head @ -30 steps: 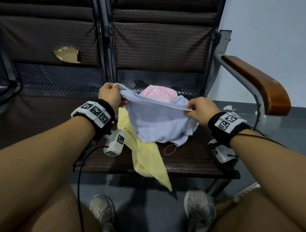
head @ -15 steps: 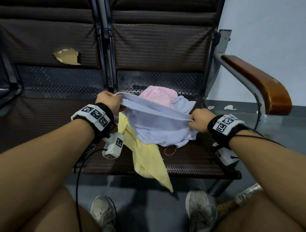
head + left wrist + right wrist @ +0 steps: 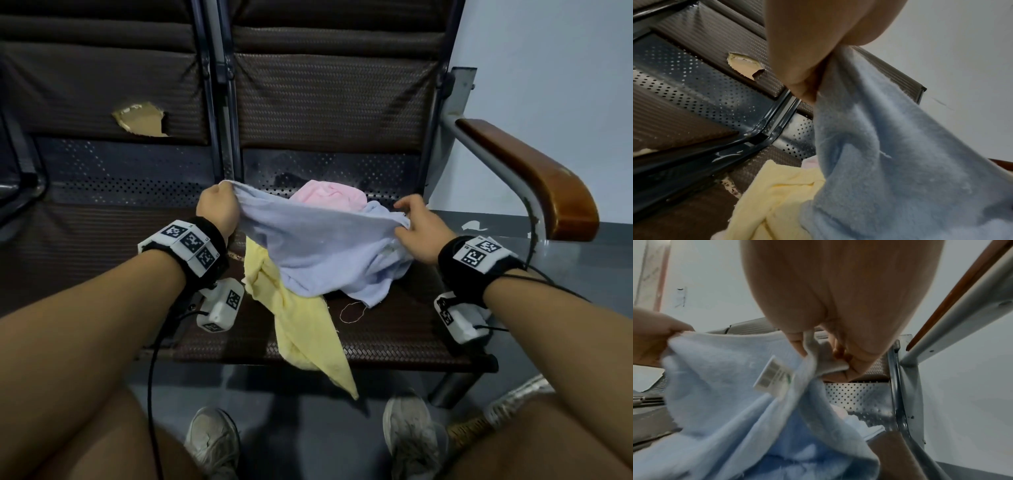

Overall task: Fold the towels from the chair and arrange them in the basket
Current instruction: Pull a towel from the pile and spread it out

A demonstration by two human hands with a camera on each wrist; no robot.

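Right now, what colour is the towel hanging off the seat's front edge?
Yellow. The towel shows best in the head view.

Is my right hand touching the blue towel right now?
Touching. The right wrist view shows the right hand pinching the blue towel edge between its fingers.

Black wristbands point(image 3: 478, 265) carry white coded tags (cabled white camera pods point(image 3: 222, 305) beneath); pale sneakers point(image 3: 212, 442).

Light: dim and flat, the wall point(image 3: 548, 85) brightest.
Shadows: soft, dark under the seat point(image 3: 376, 335).
Glare: faint sheen on the armrest point(image 3: 534, 178).
Blur: wrist views soft; the label point(image 3: 774, 374) is smeared.
Distortion: edges bow in every view.
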